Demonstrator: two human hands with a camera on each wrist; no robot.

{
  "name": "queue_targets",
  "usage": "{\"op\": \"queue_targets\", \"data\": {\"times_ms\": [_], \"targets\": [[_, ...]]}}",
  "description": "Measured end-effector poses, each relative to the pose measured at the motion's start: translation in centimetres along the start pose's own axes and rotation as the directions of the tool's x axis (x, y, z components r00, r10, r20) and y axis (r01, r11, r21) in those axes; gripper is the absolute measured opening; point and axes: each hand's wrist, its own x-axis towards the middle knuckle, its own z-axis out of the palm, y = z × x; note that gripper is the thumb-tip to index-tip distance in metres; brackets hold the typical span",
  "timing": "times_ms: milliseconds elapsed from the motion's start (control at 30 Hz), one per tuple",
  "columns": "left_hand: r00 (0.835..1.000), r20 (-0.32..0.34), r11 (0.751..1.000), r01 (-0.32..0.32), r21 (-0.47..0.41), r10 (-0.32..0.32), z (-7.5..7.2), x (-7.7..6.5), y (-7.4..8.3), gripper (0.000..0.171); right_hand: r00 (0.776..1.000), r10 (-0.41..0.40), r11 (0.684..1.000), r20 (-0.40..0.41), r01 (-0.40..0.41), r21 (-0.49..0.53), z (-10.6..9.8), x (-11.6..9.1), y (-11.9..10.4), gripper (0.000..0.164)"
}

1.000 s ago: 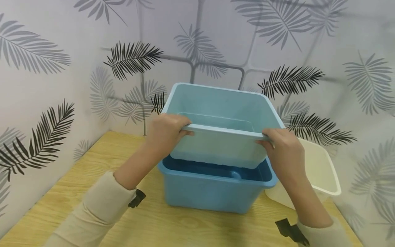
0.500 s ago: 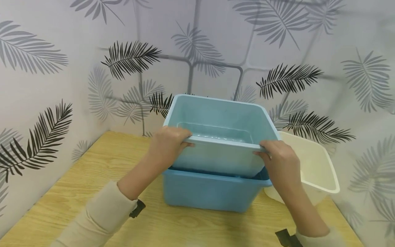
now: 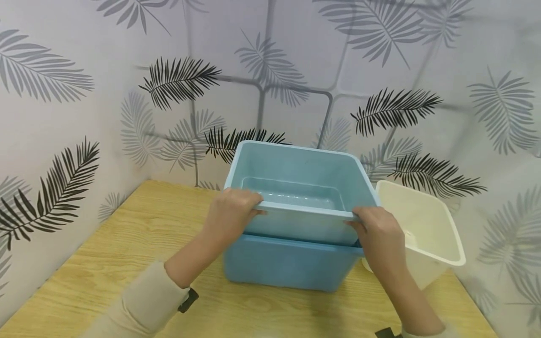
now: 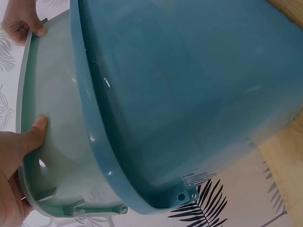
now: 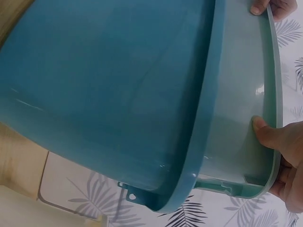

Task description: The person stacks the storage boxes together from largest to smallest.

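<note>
A light blue plastic bin sits partway down inside a darker blue bin that stands on the table. My left hand grips the light bin's near rim at its left corner, and my right hand grips the same rim at the right corner. In the left wrist view, the left thumb presses the outer wall below the lip. The right thumb does likewise in the right wrist view. Much of the light bin's lower part is hidden inside the darker one.
A cream bin stands tilted just right of the blue bins, beside my right forearm. The wood-grain table meets leaf-patterned walls at the back and sides.
Both hands have lowered the light blue bin, so it now sits deeper inside the darker blue bin. The darker bin has stayed in place on the table.
</note>
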Motion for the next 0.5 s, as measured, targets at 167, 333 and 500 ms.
{"op": "queue_targets", "data": {"times_ms": [167, 333, 500], "targets": [[1.000, -0.016, 1.000, -0.009, -0.005, 0.009, 0.4, -0.6, 0.2, 0.025, 1.000, -0.005, 1.000, -0.020, 0.005, 0.011, 0.4, -0.8, 0.1, 0.029], [1.000, -0.008, 1.000, -0.016, -0.009, 0.016, 0.8, -1.2, 0.3, 0.025, 1.000, -0.010, 1.000, -0.026, 0.010, 0.010, 0.9, -1.4, 0.1, 0.028], [1.000, 0.015, 1.000, -0.009, -0.013, 0.009, 1.1, -1.8, 0.4, 0.024, 1.000, -0.005, 1.000, -0.011, 0.005, 0.015, 1.3, -2.0, 0.1, 0.028]]}}
